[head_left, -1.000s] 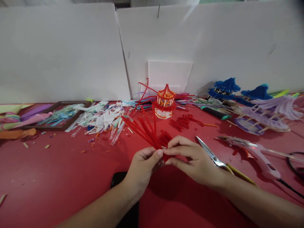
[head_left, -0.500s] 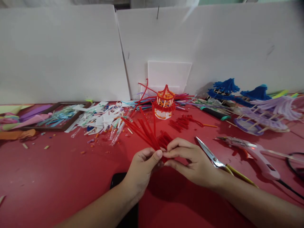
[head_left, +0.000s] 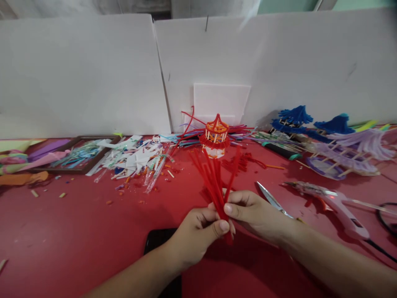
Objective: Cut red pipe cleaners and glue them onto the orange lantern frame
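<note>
A bundle of red pipe cleaners (head_left: 214,182) fans upward between my two hands, above the red table. My left hand (head_left: 200,236) is closed round its lower end, thumb pressed across the front. My right hand (head_left: 248,209) pinches the bundle a little higher, from the right side. Behind the bundle stands a small red and orange pavilion model (head_left: 216,134) with pale posts. Short red pipe cleaner pieces (head_left: 246,161) lie to its right. The scissors (head_left: 273,198) rest beside my right hand, their handles largely hidden by the forearm.
A pink glue gun (head_left: 341,207) with a lit red light lies at right. Blue roofed models (head_left: 294,118) and a lilac model (head_left: 347,155) stand behind it. Paper scraps (head_left: 136,155) and a brown frame (head_left: 83,169) are at left. A black phone (head_left: 158,238) lies under my left arm.
The pipe cleaner bundle has moved right and turned more upright. My right hand has shifted from pinching beside my left fingertips to gripping the bundle higher up.
</note>
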### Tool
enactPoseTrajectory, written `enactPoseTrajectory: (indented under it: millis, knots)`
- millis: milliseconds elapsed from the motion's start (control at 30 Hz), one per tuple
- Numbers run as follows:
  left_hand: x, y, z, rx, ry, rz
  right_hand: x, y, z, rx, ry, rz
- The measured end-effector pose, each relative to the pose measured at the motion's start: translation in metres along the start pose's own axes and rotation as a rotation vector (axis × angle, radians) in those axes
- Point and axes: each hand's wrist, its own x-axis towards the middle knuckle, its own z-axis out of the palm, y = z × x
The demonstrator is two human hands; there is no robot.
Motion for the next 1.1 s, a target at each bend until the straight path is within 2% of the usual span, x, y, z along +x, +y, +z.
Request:
enactPoseTrajectory:
  millis: [100, 233, 367, 433, 600, 800, 933, 1100]
  knots:
    - [0.001, -0.002, -0.001, -0.029, -0.090, 0.013, 0.000, -0.002, 0.000, 0.135, -0.097, 0.038]
    - [-0.001, -0.004, -0.002, -0.018, -0.138, -0.036, 0.001, -0.008, -0.003, 0.227, -0.247, 0.038]
    - [-0.004, -0.001, -0.002, 0.005, -0.250, -0.127, 0.001, -0.015, -0.018, 0.277, -0.222, 0.001]
    - [-0.005, 0.002, -0.001, 0.030, -0.282, -0.131, -0.002, -0.022, -0.025, 0.237, -0.254, 0.004]
    - [-0.005, 0.006, 0.002, 0.054, -0.265, -0.166, -0.009, -0.038, -0.030, 0.035, -0.174, 0.049]
    - [-0.004, 0.002, 0.001, 0.131, -0.247, -0.154, -0.006, -0.032, -0.028, 0.121, -0.132, 0.066]
    - [-0.006, 0.005, 0.003, 0.115, -0.264, -0.120, -0.006, -0.029, -0.032, 0.071, -0.205, 0.054]
    - [-0.007, 0.009, 0.005, 0.113, -0.305, -0.146, -0.009, -0.035, -0.032, 0.032, -0.277, 0.076]
